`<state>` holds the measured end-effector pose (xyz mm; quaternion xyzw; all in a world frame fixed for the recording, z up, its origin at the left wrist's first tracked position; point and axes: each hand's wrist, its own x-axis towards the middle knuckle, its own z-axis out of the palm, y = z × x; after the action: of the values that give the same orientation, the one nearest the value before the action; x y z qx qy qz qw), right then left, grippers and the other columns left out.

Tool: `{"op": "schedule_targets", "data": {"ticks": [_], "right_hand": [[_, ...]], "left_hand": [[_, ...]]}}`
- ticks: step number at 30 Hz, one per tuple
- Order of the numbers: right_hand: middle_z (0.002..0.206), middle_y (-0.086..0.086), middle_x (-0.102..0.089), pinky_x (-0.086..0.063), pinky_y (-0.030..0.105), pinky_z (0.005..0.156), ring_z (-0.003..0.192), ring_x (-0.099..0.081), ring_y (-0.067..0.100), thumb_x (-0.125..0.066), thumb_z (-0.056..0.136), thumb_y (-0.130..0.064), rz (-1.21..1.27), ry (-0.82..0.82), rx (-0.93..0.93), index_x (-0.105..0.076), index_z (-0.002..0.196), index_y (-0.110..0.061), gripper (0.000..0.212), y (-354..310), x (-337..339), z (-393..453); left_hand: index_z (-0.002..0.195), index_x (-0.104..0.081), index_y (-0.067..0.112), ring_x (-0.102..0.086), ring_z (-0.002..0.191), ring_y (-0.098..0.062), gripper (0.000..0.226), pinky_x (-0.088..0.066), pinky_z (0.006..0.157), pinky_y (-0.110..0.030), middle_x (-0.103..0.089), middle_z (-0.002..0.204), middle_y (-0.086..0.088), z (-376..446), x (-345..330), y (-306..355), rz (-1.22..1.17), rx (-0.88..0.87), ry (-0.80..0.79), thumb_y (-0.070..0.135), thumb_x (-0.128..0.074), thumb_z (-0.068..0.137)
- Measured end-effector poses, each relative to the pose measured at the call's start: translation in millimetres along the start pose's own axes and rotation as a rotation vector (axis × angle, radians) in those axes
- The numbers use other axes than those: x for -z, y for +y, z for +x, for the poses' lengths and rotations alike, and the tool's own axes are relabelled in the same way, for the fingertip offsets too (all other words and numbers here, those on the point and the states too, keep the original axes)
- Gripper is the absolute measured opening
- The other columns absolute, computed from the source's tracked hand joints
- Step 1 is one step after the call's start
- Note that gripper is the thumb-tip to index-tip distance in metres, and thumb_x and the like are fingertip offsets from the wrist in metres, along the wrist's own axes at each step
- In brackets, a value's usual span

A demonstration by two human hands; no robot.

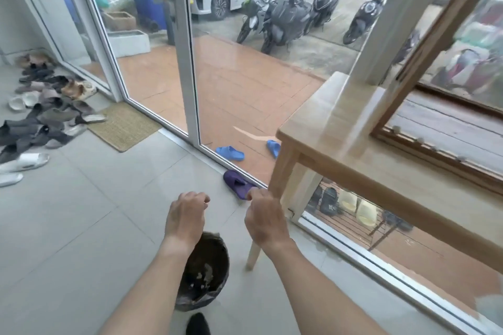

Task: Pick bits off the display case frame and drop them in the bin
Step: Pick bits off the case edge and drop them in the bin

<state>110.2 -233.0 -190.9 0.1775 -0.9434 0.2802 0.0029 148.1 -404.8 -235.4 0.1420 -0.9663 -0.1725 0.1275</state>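
Bin (202, 277), lined with a dark bag and holding pale scraps, is seen on the floor tiles by the table leg (254, 251). Left hand (186, 216) is held above it, fingers curled loosely inward. Right hand (265, 221) is curled too; any pinched bit cannot be told. Display case frame (432, 43) is set on the tabletop's far right.

Pale smooth wooden table (326, 128), darker wooden display case frame (435, 155) (glass-panelled), bin (215, 253) lined with crinkled dark plastic, glossy tiled floor (81, 226).
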Motion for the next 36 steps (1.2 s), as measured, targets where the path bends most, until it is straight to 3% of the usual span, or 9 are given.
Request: {"op": "schedule_targets", "data": {"ticks": [5, 9, 13, 16, 20, 24, 27, 31, 36], "right_hand": [[0.088, 0.013, -0.061, -0.047, 0.041, 0.072, 0.082, -0.056, 0.031, -0.041, 0.075, -0.009, 0.045, 0.232, 0.066, -0.054, 0.084, -0.012, 0.016, 10.6, 101.8, -6.8], [0.081, 0.013, -0.060, -0.047, 0.039, 0.065, 0.074, -0.054, 0.029, -0.044, 0.075, -0.006, 0.047, 0.371, 0.081, -0.053, 0.080, -0.011, 0.011, 34.3, 177.6, -20.9], [0.087, 0.014, -0.061, -0.041, 0.031, 0.066, 0.075, -0.051, 0.023, -0.046, 0.077, 0.001, -0.020, 0.446, -0.026, -0.054, 0.082, -0.009, 0.014, 75.0, 238.2, -33.5], [0.084, 0.013, -0.060, -0.040, 0.032, 0.069, 0.076, -0.053, 0.027, -0.044, 0.079, 0.003, -0.071, 0.534, -0.131, -0.051, 0.078, -0.013, 0.017, 107.3, 273.5, -40.5], [0.082, 0.011, -0.061, -0.046, 0.033, 0.070, 0.075, -0.055, 0.025, -0.046, 0.081, 0.001, -0.099, 0.617, -0.249, -0.055, 0.079, -0.010, 0.015, 141.8, 305.4, -47.4], [0.088, 0.011, -0.063, -0.045, 0.030, 0.072, 0.081, -0.056, 0.025, -0.044, 0.080, 0.003, -0.114, 0.635, -0.341, -0.058, 0.086, -0.008, 0.020, 165.3, 319.7, -47.0], [0.100, 0.012, -0.061, -0.047, 0.033, 0.082, 0.094, -0.058, 0.028, -0.040, 0.080, 0.004, -0.117, 0.618, -0.366, -0.060, 0.097, -0.008, 0.029, 175.3, 317.9, -41.6], [0.113, 0.008, -0.059, -0.044, 0.034, 0.090, 0.106, -0.056, 0.028, -0.038, 0.086, 0.005, -0.159, 0.556, -0.321, -0.059, 0.112, -0.011, 0.037, 179.2, 309.1, -32.4], [0.105, 0.002, -0.060, -0.047, 0.033, 0.088, 0.102, -0.060, 0.025, -0.056, 0.079, 0.000, -0.245, 0.468, -0.305, -0.062, 0.109, -0.020, 0.037, 180.8, 303.1, -13.9]], "left_hand": [[0.082, -0.067, 0.014, -0.060, 0.077, -0.030, 0.016, -0.049, 0.065, -0.038, -0.067, 0.078, -0.006, 18.1, 30.8, 101.3, -0.017, -0.148, 0.106, -0.002, -0.063, 0.080], [0.081, -0.067, 0.012, -0.063, 0.072, -0.035, 0.024, -0.052, 0.064, -0.039, -0.066, 0.074, -0.012, 25.5, 59.0, 188.9, -0.040, -0.276, 0.164, -0.008, -0.066, 0.069], [0.087, -0.068, 0.016, -0.063, 0.080, -0.033, 0.022, -0.055, 0.071, -0.041, -0.068, 0.080, -0.010, 34.4, 65.8, 260.0, -0.100, -0.356, 0.199, -0.002, -0.067, 0.075], [0.086, -0.069, 0.016, -0.062, 0.078, -0.029, 0.019, -0.055, 0.067, -0.039, -0.068, 0.078, -0.006, 38.2, 66.7, 311.0, -0.097, -0.462, 0.211, -0.001, -0.069, 0.077], [0.090, -0.071, 0.015, -0.062, 0.074, -0.025, 0.025, -0.056, 0.065, -0.037, -0.069, 0.077, -0.005, 41.3, 61.4, 369.4, -0.088, -0.567, 0.207, -0.004, -0.072, 0.073], [0.097, -0.069, 0.019, -0.057, 0.087, -0.022, 0.024, -0.053, 0.077, -0.035, -0.067, 0.092, -0.002, 42.2, 50.4, 409.9, -0.104, -0.620, 0.200, 0.004, -0.067, 0.080], [0.102, -0.068, 0.017, -0.052, 0.094, -0.023, 0.018, -0.050, 0.084, -0.036, -0.061, 0.097, -0.003, 41.1, 39.9, 428.2, -0.094, -0.587, 0.188, 0.011, -0.060, 0.086], [0.099, -0.067, 0.014, -0.049, 0.099, -0.024, 0.017, -0.050, 0.086, -0.035, -0.058, 0.099, -0.003, 41.8, 33.3, 443.1, -0.047, -0.579, 0.146, 0.008, -0.063, 0.083], [0.102, -0.063, 0.023, -0.045, 0.104, -0.022, 0.032, -0.041, 0.089, -0.032, -0.062, 0.103, 0.001, 51.1, 28.7, 454.4, -0.007, -0.705, 0.094, -0.001, -0.052, 0.085]]}}
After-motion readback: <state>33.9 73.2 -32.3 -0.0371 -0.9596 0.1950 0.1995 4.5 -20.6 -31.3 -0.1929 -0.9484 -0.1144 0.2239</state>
